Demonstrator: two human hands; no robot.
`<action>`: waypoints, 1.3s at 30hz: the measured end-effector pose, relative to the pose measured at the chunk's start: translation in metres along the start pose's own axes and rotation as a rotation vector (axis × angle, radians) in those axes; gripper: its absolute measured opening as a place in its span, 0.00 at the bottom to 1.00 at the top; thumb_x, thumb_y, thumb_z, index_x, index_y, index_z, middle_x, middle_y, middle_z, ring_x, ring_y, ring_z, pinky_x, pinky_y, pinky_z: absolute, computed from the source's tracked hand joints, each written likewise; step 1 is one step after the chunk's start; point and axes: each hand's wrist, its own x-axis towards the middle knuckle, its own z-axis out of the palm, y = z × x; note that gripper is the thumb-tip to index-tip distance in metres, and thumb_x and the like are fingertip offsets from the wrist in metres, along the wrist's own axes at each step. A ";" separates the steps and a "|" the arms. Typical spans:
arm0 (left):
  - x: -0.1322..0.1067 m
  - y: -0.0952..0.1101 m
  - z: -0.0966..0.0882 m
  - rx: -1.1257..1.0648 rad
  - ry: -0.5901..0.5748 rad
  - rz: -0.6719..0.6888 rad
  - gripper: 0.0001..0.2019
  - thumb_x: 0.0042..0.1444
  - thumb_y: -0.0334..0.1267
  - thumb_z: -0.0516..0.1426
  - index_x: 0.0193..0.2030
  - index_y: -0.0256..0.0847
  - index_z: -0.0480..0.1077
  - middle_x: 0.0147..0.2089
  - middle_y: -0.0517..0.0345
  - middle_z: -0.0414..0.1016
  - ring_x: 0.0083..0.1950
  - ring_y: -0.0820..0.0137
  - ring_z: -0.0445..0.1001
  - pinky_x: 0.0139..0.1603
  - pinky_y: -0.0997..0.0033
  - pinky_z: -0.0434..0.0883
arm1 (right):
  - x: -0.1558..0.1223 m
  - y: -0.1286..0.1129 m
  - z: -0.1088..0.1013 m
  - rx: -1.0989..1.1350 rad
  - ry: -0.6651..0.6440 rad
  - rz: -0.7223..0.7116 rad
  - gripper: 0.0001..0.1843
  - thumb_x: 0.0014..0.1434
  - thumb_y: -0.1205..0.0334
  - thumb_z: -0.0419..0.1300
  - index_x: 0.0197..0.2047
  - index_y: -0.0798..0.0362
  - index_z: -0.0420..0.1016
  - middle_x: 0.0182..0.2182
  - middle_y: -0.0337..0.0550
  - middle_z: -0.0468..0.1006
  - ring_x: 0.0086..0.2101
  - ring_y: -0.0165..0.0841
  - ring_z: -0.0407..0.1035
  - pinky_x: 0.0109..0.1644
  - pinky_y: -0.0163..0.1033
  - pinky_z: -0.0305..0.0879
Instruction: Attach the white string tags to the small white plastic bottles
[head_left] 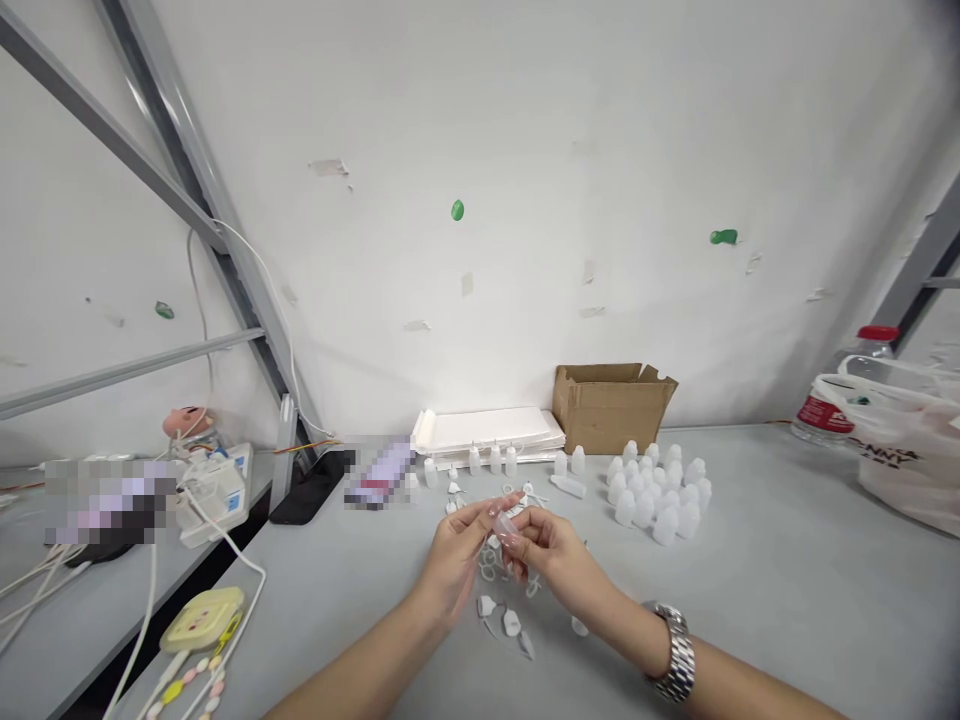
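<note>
My left hand and my right hand meet over the grey table, fingers pinched together on a small clear plastic bottle between them. A metal watch is on my right wrist. Small white caps and plugs lie scattered on the table under and just before my hands. Behind them stands a row of small white bottles, and to the right a cluster of several capped white bottles.
A cardboard box and a stack of white sheets stand against the wall. A water bottle and a white plastic bag sit far right. Cables, a power strip and a yellow case lie left.
</note>
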 end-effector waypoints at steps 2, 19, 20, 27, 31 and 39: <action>0.000 -0.002 0.001 0.009 0.006 0.004 0.16 0.45 0.45 0.61 0.37 0.36 0.75 0.50 0.45 0.72 0.54 0.55 0.66 0.47 0.63 0.65 | -0.001 0.002 0.000 -0.076 0.053 -0.035 0.16 0.50 0.50 0.60 0.27 0.54 0.63 0.19 0.34 0.66 0.20 0.27 0.61 0.24 0.33 0.56; 0.003 0.004 -0.008 0.011 0.026 -0.005 0.15 0.50 0.47 0.58 0.37 0.37 0.75 0.55 0.48 0.68 0.58 0.55 0.62 0.51 0.62 0.61 | 0.001 -0.008 0.001 -0.117 -0.003 0.018 0.21 0.50 0.44 0.59 0.32 0.56 0.69 0.24 0.39 0.73 0.23 0.30 0.66 0.28 0.35 0.61; 0.004 0.004 -0.008 0.002 0.026 -0.008 0.15 0.50 0.47 0.57 0.36 0.37 0.76 0.55 0.48 0.68 0.58 0.55 0.61 0.52 0.62 0.60 | 0.001 -0.007 0.000 -0.101 -0.002 0.021 0.21 0.48 0.45 0.60 0.33 0.56 0.70 0.24 0.39 0.73 0.23 0.29 0.66 0.28 0.35 0.62; 0.004 0.001 -0.008 -0.007 0.043 -0.013 0.19 0.46 0.49 0.59 0.38 0.35 0.75 0.50 0.46 0.72 0.57 0.55 0.62 0.58 0.59 0.55 | 0.000 -0.003 -0.002 -0.146 0.067 -0.031 0.15 0.49 0.50 0.62 0.31 0.55 0.69 0.22 0.37 0.71 0.25 0.30 0.65 0.29 0.35 0.61; 0.002 0.003 -0.007 -0.003 0.022 -0.002 0.18 0.45 0.47 0.61 0.39 0.36 0.75 0.51 0.46 0.72 0.58 0.55 0.61 0.59 0.58 0.54 | -0.003 -0.002 -0.001 -0.278 0.109 -0.077 0.12 0.52 0.54 0.59 0.32 0.54 0.69 0.23 0.37 0.70 0.25 0.30 0.64 0.29 0.34 0.60; -0.001 0.003 -0.004 0.066 0.020 0.045 0.16 0.44 0.42 0.62 0.40 0.38 0.75 0.51 0.48 0.72 0.58 0.57 0.62 0.60 0.60 0.54 | -0.008 -0.001 -0.010 -0.937 0.313 -0.744 0.06 0.60 0.67 0.50 0.40 0.53 0.66 0.31 0.46 0.71 0.32 0.35 0.65 0.35 0.39 0.63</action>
